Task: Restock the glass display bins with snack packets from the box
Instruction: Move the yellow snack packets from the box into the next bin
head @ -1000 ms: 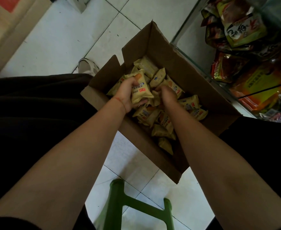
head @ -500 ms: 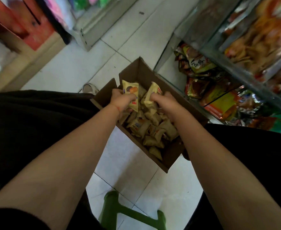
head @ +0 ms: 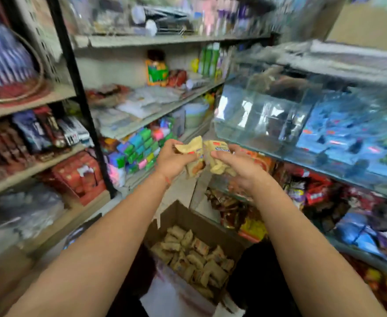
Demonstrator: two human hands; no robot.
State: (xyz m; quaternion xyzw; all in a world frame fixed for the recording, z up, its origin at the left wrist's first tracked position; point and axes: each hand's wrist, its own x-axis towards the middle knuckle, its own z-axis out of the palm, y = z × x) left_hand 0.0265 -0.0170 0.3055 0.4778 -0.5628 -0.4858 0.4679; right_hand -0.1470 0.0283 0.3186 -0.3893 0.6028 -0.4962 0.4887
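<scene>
My left hand [head: 173, 160] grips yellow snack packets [head: 193, 152] and my right hand [head: 238, 167] grips more of the same packets [head: 217, 154]. Both hands are raised side by side at chest height, just left of the near corner of the glass display bins [head: 263, 120]. Below them the open cardboard box [head: 188, 216] stands on the floor with several yellow packets [head: 194, 257] still inside. The nearest glass bin looks mostly bare; the bin to its right holds blue packets [head: 348, 133].
Shelves [head: 147, 120] of shop goods fill the left and the back. Under the glass bins, lower shelves [head: 313, 191] hold red, orange and blue snack bags. The view is blurred by head motion.
Both hands have lifted out of the box with packets and risen toward the glass bins. My view has swung up from the floor to the shelves.
</scene>
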